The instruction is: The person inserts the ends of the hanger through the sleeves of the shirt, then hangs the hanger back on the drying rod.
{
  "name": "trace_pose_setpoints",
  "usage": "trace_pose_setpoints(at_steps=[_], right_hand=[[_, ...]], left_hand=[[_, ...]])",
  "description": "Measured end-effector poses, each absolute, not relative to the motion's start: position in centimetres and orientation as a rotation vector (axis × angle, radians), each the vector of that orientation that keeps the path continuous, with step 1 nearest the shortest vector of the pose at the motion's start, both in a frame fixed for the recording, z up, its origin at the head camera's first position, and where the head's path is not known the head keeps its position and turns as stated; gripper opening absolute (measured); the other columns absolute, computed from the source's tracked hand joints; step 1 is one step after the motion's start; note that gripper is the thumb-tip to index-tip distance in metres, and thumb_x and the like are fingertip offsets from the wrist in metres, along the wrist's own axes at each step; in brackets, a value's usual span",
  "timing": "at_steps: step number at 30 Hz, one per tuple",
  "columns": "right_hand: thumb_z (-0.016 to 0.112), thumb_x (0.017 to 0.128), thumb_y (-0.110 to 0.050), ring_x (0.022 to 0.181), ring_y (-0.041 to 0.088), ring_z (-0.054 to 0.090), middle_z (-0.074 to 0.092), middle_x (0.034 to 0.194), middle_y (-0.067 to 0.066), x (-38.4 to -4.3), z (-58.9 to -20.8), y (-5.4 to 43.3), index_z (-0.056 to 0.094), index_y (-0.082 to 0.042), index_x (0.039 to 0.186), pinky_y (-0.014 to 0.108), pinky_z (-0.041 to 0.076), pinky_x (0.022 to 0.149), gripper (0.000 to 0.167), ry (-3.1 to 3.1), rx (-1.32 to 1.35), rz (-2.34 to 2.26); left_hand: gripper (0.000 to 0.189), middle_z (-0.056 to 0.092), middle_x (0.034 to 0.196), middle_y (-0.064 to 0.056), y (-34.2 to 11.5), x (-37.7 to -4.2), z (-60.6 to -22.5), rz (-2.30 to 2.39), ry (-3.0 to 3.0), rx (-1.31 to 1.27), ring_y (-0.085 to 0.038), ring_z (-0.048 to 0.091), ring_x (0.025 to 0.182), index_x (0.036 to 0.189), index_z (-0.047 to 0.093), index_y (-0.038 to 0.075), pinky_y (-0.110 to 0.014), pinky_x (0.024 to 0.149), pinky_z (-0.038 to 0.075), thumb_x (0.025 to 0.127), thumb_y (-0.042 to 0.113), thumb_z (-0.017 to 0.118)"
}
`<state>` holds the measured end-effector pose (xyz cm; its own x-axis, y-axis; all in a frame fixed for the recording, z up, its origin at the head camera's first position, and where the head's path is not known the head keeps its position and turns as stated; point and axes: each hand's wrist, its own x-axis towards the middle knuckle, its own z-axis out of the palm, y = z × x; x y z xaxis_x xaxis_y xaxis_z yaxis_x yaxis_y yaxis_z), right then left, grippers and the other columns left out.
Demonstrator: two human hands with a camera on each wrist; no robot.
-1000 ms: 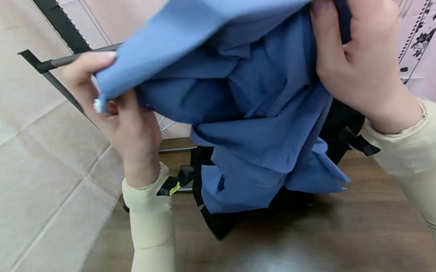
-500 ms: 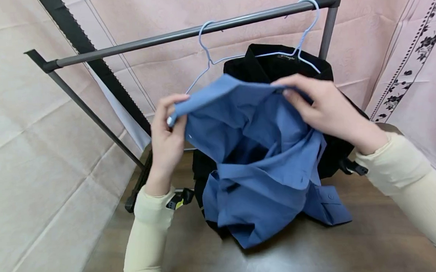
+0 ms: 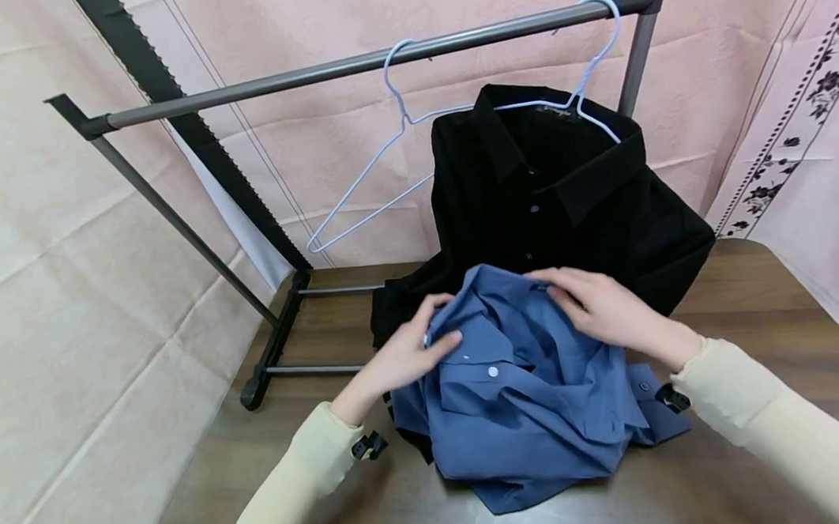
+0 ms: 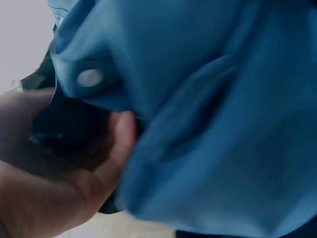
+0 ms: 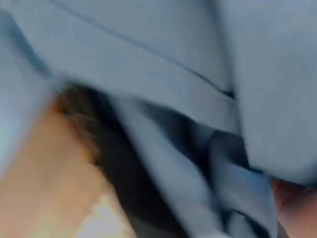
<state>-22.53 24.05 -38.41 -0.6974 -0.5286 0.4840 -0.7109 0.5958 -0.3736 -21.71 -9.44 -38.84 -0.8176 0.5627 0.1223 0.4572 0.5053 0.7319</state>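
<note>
A crumpled blue button-up shirt [image 3: 528, 438] lies low over the table, in front of a hanging black shirt [image 3: 473, 196]. At its upper left edge my left hand [image 3: 403, 358] holds the cloth between thumb and fingers, beside a flap with a pale button [image 3: 493, 371]. My right hand [image 3: 610, 307] pinches the collar edge at the upper right, thumb below and fingers above. Blue cloth [image 4: 208, 124] fills most of the left wrist view, where the left hand's fingers curl beneath a buttoned fold. The right wrist view is blurred; blue folds [image 5: 148, 29] cover much of it.
A grey metal rack [image 3: 296, 80] stands on the wooden table [image 3: 743, 332]. Two light-blue hangers hang from its bar: the left hanger [image 3: 358, 182] shows a bare shoulder, and the right hanger [image 3: 590, 67] reaches into the black shirt's collar. Pink cloth [image 3: 336, 29] backs the scene.
Both hands have lowered the blue shirt from close to the camera down toward the table. They have drawn nearer each other, and the rack, hangers and black shirt have come into view.
</note>
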Motion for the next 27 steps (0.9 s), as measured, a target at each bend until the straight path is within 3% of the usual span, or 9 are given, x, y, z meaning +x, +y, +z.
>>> trace_pose_setpoints(at_steps=[5,8,12,16,19,21,27], right_hand=[[0.054,0.104,-0.01,0.125,0.035,0.057,0.058,0.139,0.015,-21.3,-41.4,24.1,0.054,-0.013,0.145,0.056,0.047,0.099,0.04,-2.602,0.973,0.827],[0.057,0.104,-0.014,0.127,0.034,0.055,0.057,0.141,0.014,-20.3,-41.9,24.8,0.055,-0.011,0.144,0.055,0.046,0.1,0.04,-2.58,0.908,0.845],[0.064,0.099,-0.01,0.117,0.02,0.059,0.063,0.132,0.003,-19.0,-41.4,26.9,0.061,-0.011,0.137,0.031,0.045,0.099,0.038,-2.468,0.801,0.841],[0.071,0.092,-0.002,0.097,0.003,0.06,0.068,0.114,-0.003,-17.0,-41.1,29.8,0.066,-0.013,0.131,0.011,0.042,0.083,0.04,-2.422,0.677,0.878],[0.075,0.09,-0.006,0.085,0.0,0.06,0.069,0.107,-0.001,-15.9,-41.7,31.4,0.065,-0.013,0.131,0.015,0.046,0.071,0.043,-2.506,0.632,0.926],[0.076,0.09,-0.011,0.085,0.003,0.061,0.068,0.109,0.002,-15.5,-42.5,32.0,0.062,-0.011,0.131,0.019,0.049,0.069,0.043,-2.591,0.628,0.965],[0.071,0.096,-0.022,0.087,0.006,0.059,0.062,0.104,0.002,-14.3,-44.9,31.8,0.055,-0.004,0.132,0.027,0.05,0.068,0.043,-2.786,0.6,1.08]], left_hand=[[0.072,0.05,0.146,-0.009,-10.4,-21.6,-40.5,1.001,2.398,0.884,-0.018,0.055,0.124,0.155,0.024,0.029,-0.039,0.104,0.044,0.098,0.047,0.063],[0.069,0.046,0.148,-0.004,-11.6,-22.1,-40.2,0.996,2.306,0.867,-0.017,0.052,0.125,0.156,0.025,0.033,-0.038,0.104,0.043,0.099,0.051,0.059],[0.053,0.051,0.138,-0.009,-13.1,-23.2,-39.3,1.154,2.284,0.781,-0.022,0.058,0.114,0.154,0.037,0.023,-0.041,0.095,0.05,0.107,0.048,0.044],[0.049,0.053,0.135,-0.021,-13.7,-24.5,-39.1,1.339,2.323,0.658,-0.034,0.061,0.111,0.15,0.041,0.009,-0.043,0.089,0.054,0.111,0.038,0.036],[0.05,0.051,0.138,-0.024,-13.4,-25.3,-39.3,1.395,2.373,0.62,-0.041,0.059,0.115,0.152,0.036,0.007,-0.042,0.088,0.055,0.11,0.032,0.042],[0.053,0.05,0.14,-0.022,-12.8,-25.8,-39.4,1.409,2.384,0.627,-0.042,0.057,0.12,0.155,0.033,0.01,-0.043,0.089,0.054,0.108,0.032,0.048],[0.069,0.043,0.151,-0.013,-10.5,-26.0,-41.0,1.245,2.337,0.785,-0.029,0.05,0.132,0.16,0.025,0.026,-0.048,0.105,0.043,0.102,0.044,0.057]])
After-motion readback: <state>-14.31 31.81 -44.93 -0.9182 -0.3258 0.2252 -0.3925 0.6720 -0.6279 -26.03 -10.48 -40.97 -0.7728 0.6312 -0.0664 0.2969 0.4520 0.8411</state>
